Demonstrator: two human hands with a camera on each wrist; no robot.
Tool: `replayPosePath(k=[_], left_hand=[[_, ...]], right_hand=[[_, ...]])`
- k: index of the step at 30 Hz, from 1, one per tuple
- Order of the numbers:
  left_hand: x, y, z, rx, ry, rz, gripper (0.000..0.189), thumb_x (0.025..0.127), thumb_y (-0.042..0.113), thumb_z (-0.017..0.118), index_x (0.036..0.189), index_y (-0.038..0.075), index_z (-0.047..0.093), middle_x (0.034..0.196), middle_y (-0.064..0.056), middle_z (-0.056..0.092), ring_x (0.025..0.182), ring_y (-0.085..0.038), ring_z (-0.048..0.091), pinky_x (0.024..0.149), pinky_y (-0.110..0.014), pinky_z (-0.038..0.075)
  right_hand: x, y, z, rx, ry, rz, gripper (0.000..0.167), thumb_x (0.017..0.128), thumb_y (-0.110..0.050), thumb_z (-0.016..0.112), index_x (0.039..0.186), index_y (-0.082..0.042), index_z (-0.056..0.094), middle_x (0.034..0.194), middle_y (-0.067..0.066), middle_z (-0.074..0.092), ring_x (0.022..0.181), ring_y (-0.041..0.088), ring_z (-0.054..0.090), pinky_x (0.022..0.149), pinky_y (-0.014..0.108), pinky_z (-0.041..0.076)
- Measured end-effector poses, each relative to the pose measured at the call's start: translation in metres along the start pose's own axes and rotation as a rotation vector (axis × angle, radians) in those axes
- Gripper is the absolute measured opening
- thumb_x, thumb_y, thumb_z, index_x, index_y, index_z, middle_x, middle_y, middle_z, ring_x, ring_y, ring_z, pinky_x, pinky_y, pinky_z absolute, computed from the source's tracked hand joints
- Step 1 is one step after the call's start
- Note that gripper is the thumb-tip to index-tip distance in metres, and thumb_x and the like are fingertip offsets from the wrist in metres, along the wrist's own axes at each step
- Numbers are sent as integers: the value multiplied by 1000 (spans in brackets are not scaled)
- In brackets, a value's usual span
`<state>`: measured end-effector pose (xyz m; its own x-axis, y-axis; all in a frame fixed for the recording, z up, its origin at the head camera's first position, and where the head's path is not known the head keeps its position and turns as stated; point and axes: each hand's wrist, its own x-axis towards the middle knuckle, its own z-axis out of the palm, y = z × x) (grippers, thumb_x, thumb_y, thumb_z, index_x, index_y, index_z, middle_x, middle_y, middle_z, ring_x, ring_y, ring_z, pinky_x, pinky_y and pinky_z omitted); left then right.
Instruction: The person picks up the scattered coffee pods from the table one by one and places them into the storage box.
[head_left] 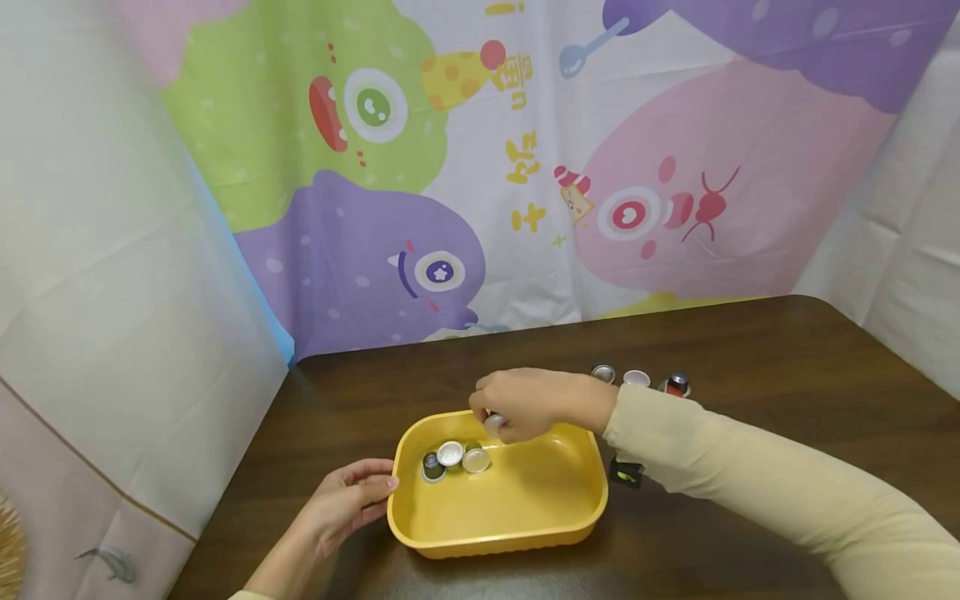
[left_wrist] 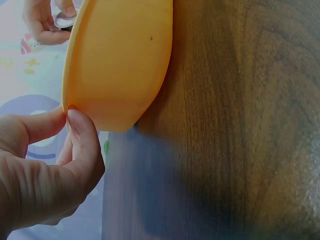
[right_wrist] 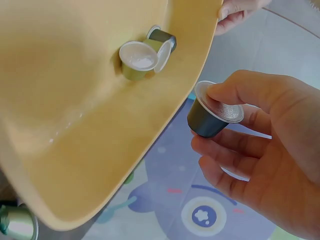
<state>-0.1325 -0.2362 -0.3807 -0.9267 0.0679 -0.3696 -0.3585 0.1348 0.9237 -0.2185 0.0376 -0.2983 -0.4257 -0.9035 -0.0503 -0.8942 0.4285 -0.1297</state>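
Note:
A yellow plastic tub (head_left: 517,517) sits on the table. My left hand (head_left: 341,504) pinches its left rim between thumb and fingers, as the left wrist view shows. Over the far rim, my right hand (head_left: 528,402) holds a dark coffee capsule (right_wrist: 207,120), thumb on its pale foil lid and fingers against its body. Inside the tub, toward the far left, three more capsules lie close together: a dark one (head_left: 432,467), one with a white lid facing up (head_left: 450,453), and a greenish one (head_left: 477,460) tilted on its side.
Beyond the right forearm, several capsules stand on the brown table (head_left: 345,400), among them a silver-topped one (head_left: 603,374), a pale-lidded one (head_left: 636,379) and a dark one (head_left: 678,383). A cartoon-printed cloth (head_left: 525,275) hangs behind the table.

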Motion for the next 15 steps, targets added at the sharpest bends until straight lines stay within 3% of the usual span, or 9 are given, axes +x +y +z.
replayPosePath(k=[7, 15], left_hand=[[-1, 0, 0, -6, 3, -4, 38, 89, 8, 64, 123, -6, 53, 91, 4, 68, 86, -8, 64, 77, -25, 57], [0, 1, 0, -7, -6, -9, 37, 89, 9, 65, 123, -5, 54, 91, 4, 68, 86, -8, 64, 78, -25, 57]], right_hand=[[13, -7, 3, 10, -46, 7, 10, 84, -5, 58, 90, -12, 62, 85, -1, 55, 74, 9, 44, 67, 19, 38], [29, -7, 15, 61, -93, -29, 13, 84, -6, 63, 95, -13, 65, 93, -1, 61, 78, 7, 45, 71, 16, 39]])
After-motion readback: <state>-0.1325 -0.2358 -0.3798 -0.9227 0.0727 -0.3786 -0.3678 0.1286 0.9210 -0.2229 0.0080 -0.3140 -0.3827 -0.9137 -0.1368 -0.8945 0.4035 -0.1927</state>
